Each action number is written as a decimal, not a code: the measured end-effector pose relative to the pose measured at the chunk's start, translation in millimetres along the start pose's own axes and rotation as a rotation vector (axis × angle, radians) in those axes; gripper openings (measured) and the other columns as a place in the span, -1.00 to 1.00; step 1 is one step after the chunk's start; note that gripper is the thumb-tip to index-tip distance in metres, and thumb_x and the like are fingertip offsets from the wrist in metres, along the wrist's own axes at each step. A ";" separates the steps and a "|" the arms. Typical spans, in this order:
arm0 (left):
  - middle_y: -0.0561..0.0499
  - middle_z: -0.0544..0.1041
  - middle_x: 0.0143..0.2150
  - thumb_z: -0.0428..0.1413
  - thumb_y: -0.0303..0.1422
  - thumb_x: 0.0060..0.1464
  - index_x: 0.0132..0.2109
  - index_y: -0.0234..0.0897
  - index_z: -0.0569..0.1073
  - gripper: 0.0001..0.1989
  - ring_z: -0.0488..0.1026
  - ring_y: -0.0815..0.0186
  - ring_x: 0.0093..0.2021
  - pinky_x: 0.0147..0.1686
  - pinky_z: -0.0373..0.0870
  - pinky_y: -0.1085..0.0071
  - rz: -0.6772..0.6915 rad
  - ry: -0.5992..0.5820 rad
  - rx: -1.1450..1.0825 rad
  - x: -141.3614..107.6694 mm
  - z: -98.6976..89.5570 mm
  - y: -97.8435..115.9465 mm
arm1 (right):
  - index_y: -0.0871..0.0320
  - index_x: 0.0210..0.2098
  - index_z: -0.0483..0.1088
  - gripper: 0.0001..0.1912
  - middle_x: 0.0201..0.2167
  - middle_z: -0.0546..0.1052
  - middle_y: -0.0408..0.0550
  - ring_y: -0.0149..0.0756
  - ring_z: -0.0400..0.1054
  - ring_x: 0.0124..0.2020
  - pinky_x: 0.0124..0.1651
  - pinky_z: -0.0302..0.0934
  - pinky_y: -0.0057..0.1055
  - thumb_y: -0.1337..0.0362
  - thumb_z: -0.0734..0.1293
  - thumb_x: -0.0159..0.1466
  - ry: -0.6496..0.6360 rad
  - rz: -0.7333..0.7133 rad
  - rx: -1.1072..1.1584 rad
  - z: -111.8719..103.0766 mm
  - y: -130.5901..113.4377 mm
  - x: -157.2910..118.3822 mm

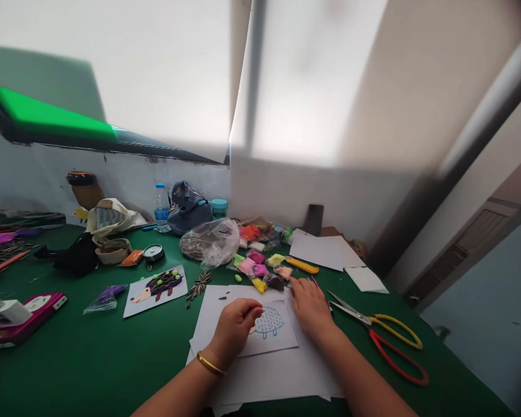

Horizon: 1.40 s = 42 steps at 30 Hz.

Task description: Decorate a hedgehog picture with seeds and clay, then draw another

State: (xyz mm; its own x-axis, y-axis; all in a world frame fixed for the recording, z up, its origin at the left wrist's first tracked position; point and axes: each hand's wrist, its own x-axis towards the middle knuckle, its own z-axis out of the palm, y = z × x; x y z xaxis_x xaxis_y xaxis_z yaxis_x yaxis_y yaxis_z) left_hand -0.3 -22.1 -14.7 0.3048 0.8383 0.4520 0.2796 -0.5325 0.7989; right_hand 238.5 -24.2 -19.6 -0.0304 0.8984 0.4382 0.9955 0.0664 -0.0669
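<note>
My left hand (238, 324), with a gold bangle at the wrist, is closed in a pinch over a small paper (252, 346). Whatever its fingertips hold is hidden. A blue-outlined hedgehog drawing (270, 322) on that paper is partly covered by the hand. My right hand (309, 304) lies at the paper's upper right, fingers stretched out. Its fingertips are beside a peach clay packet (283, 271) and a dark clay packet (274, 282); I cannot tell if they touch. Sunflower seeds (200, 285) are heaped left of the white sheets (278, 376).
Scissors (369, 318) lie open at the right, near a yellow cutter (303, 265). A finished hedgehog picture (158, 288) lies left. Behind are a plastic bag (212, 243), a water bottle (161, 209), a blue bag (189, 211) and a phone (315, 220) against the wall.
</note>
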 end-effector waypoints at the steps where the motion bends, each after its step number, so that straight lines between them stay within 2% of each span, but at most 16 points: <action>1: 0.02 0.58 -0.37 0.13 -0.31 0.20 -0.25 -0.22 0.57 -0.86 0.52 0.33 -0.40 -0.36 0.47 0.43 0.012 0.007 0.007 0.3 -0.3 0.7 | 0.14 0.14 0.35 -0.55 -0.03 0.49 0.08 -0.09 0.32 0.00 0.05 0.15 -0.22 0.47 0.19 0.28 0.017 -0.001 -0.014 1.4 -1.3 -1.3; 5: -0.02 0.61 -0.27 0.17 -0.34 0.14 -0.20 -0.19 0.59 -0.89 0.54 0.27 -0.24 -0.20 0.51 0.36 0.106 0.047 0.008 3.7 -0.2 4.0 | 0.15 -0.01 0.45 -0.68 0.01 0.50 0.07 -0.10 0.32 0.03 0.08 0.15 -0.20 0.44 0.20 0.30 0.057 -0.014 0.007 5.1 -6.0 -7.5; 8: -0.05 0.62 -0.20 0.16 -0.33 0.14 -0.12 -0.17 0.59 -0.83 0.55 0.24 -0.16 -0.11 0.53 0.29 0.123 0.079 -0.018 5.5 2.3 2.3 | 0.14 0.00 0.44 -0.68 0.04 0.49 0.08 -0.06 0.30 0.09 0.15 0.13 -0.13 0.37 0.25 0.27 0.115 -0.031 0.054 2.9 -7.0 -9.8; 10: -0.07 0.62 -0.18 0.13 -0.32 0.17 -0.11 -0.18 0.59 -0.81 0.57 0.24 -0.20 -0.15 0.55 0.28 0.080 0.058 -0.074 4.8 4.3 -1.0 | 0.13 0.05 0.41 -0.62 0.08 0.48 0.09 -0.01 0.25 0.16 0.21 0.08 -0.03 0.36 0.27 0.24 0.179 -0.059 0.091 -1.9 -8.3 -10.6; 12: -0.07 0.61 -0.21 0.12 -0.30 0.18 -0.11 -0.21 0.58 -0.80 0.59 0.27 -0.30 -0.28 0.57 0.34 -0.004 -0.002 -0.151 3.0 5.5 -4.0 | 0.12 0.09 0.38 -0.58 0.11 0.46 0.08 0.01 0.23 0.19 0.24 0.04 0.04 0.37 0.25 0.23 0.240 -0.101 0.143 -8.8 -12.0 -12.7; 15: -0.02 0.59 -0.33 0.15 -0.28 0.16 -0.18 -0.24 0.59 -0.83 0.56 0.33 -0.45 -0.42 0.53 0.41 -0.077 -0.069 -0.140 0.6 4.4 -3.6 | 0.10 0.10 0.37 -0.60 0.11 0.45 0.07 -0.03 0.25 0.17 0.22 0.08 0.02 0.38 0.22 0.28 0.288 -0.171 0.257 -20.4 -24.2 -20.3; 18: 0.00 0.58 -0.37 0.19 -0.28 0.15 -0.25 -0.22 0.60 -0.87 0.54 0.30 -0.37 -0.32 0.52 0.39 0.036 -0.065 -0.001 0.8 1.4 2.9 | 0.08 0.08 0.37 -0.65 0.03 0.48 0.04 -0.07 0.30 0.09 0.16 0.13 -0.03 0.36 0.21 0.31 0.278 -0.242 0.360 -28.3 -41.0 -31.1; 21: -0.03 0.59 -0.26 0.11 -0.35 0.22 -0.15 -0.19 0.60 -0.84 0.53 0.28 -0.23 -0.18 0.50 0.36 0.156 -0.048 0.044 2.4 0.5 8.1 | 0.06 0.06 0.38 -0.65 -0.05 0.50 0.01 -0.10 0.34 0.02 0.09 0.19 -0.07 0.38 0.22 0.31 0.271 -0.300 0.421 -28.9 -52.9 -38.4; 23: -0.04 0.59 -0.19 0.07 -0.39 0.24 -0.08 -0.18 0.57 -0.80 0.52 0.28 -0.17 -0.12 0.49 0.35 0.172 -0.030 0.050 3.3 1.1 7.7 | 0.06 0.06 0.38 -0.64 -0.07 0.50 0.01 -0.12 0.35 -0.01 0.06 0.23 -0.08 0.40 0.21 0.30 0.267 -0.298 0.439 -25.8 -54.3 -39.7; 25: -0.04 0.59 -0.18 0.08 -0.39 0.22 -0.07 -0.18 0.55 -0.81 0.52 0.27 -0.15 -0.10 0.48 0.33 0.147 0.001 0.075 4.1 1.1 4.2 | 0.08 0.07 0.38 -0.64 -0.07 0.49 0.04 -0.12 0.36 -0.01 0.06 0.26 -0.09 0.40 0.19 0.31 0.257 -0.250 0.454 -21.5 -50.6 -38.9; 28: -0.02 0.60 -0.24 0.10 -0.32 0.20 -0.17 -0.20 0.56 -0.85 0.52 0.25 -0.21 -0.17 0.48 0.31 0.063 0.058 0.119 6.5 -2.4 -3.5 | 0.12 0.10 0.36 -0.64 -0.02 0.47 0.09 -0.10 0.35 0.05 0.08 0.32 -0.11 0.36 0.17 0.34 0.224 -0.135 0.483 -16.0 -41.5 -37.4; 31: -0.03 0.60 -0.25 0.07 -0.28 0.21 -0.20 -0.21 0.57 -0.81 0.52 0.24 -0.22 -0.19 0.48 0.30 -0.016 0.124 0.108 10.9 -9.3 -11.1 | 0.12 0.13 0.35 -0.63 0.04 0.45 0.11 -0.09 0.34 0.11 0.11 0.34 -0.11 0.32 0.15 0.37 0.194 -0.061 0.496 -13.0 -36.0 -37.9; 36: -0.04 0.61 -0.20 0.08 -0.30 0.15 -0.15 -0.19 0.60 -0.78 0.53 0.22 -0.17 -0.12 0.49 0.26 -0.068 0.209 0.052 18.3 -17.1 -21.4 | 0.12 0.14 0.34 -0.63 0.07 0.44 0.11 -0.08 0.32 0.15 0.13 0.34 -0.11 0.30 0.14 0.38 0.161 -0.037 0.506 -11.3 -37.4 -39.6; 39: -0.04 0.60 -0.23 0.13 -0.26 0.09 -0.14 -0.20 0.60 -0.77 0.54 0.23 -0.23 -0.19 0.51 0.28 -0.109 0.224 -0.002 19.9 -15.6 -24.6 | 0.12 0.12 0.35 -0.64 0.05 0.46 0.11 -0.09 0.34 0.12 0.12 0.36 -0.12 0.31 0.14 0.38 0.165 -0.042 0.529 -11.5 -38.7 -39.4; 42: -0.03 0.60 -0.31 0.19 -0.18 0.01 -0.22 -0.24 0.58 -0.74 0.54 0.24 -0.33 -0.30 0.52 0.31 -0.162 0.229 -0.077 19.3 -11.8 -24.0 | 0.11 0.10 0.38 -0.65 0.03 0.47 0.10 -0.10 0.36 0.10 0.11 0.36 -0.13 0.32 0.16 0.37 0.176 -0.072 0.558 -12.4 -39.5 -39.4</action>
State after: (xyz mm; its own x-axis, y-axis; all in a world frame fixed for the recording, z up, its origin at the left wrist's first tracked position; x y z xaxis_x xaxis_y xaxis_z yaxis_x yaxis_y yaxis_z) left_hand -11.9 8.3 -20.5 0.0453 0.9211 0.3866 0.2351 -0.3859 0.8921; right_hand 201.5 -67.6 -23.0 -0.0334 0.8010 0.5977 0.7924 0.3857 -0.4726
